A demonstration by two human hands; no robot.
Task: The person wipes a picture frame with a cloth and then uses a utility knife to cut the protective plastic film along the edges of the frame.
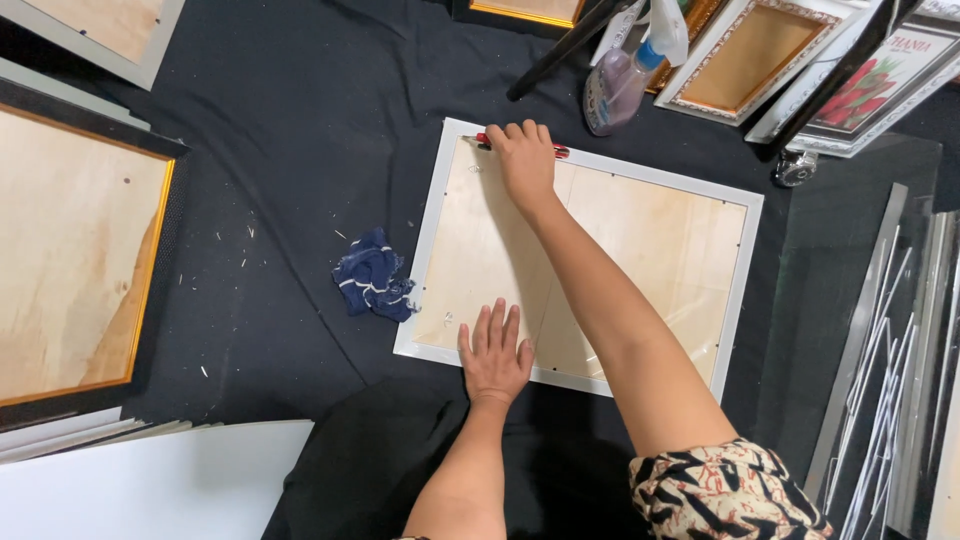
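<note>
Worktop [300,120], black cloth. White picture frame [752,235] lies face-down on it, wood backing up, under both hands. Looks light and stiff, likely glass inside, so fragile; grip by the rails. Left hand [494,352] flat, fingers spread, pressing near edge. Right hand [524,160] closed on red tool [560,151] at far rail. Blue rag [372,285] just left of left hand.

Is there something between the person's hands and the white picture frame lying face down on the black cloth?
Nothing visible. The left hand lies flat on the white picture frame at its near edge. The right hand presses a red tool at its far edge.
</note>
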